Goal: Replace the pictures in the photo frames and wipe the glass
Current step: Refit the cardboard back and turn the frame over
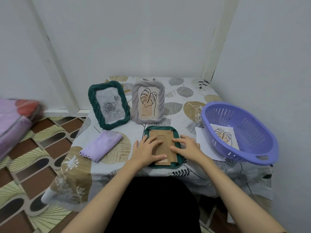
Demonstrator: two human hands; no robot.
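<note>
- Leaf-print tablecloth (185, 101) over small table, white corner walls behind.
- Left hand (148, 149), right hand (186, 146): fingers spread flat, pressing brown backing board (164, 140); nothing gripped.
- Face-down green frame (175, 132) beneath board, at front edge.
- Lilac cloth (101, 145) left; purple basket (252, 137) right.

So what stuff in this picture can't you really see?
All from the head view:
- Front and glass of the face-down green frame: it lies against the table; left hand and right hand cover part of its cardboard back.
- Small print on the leaf picture in the grey frame: too small.
- Pink bundle: blurred, cut by the left edge.
- White sheet: partly under the purple basket.
</note>
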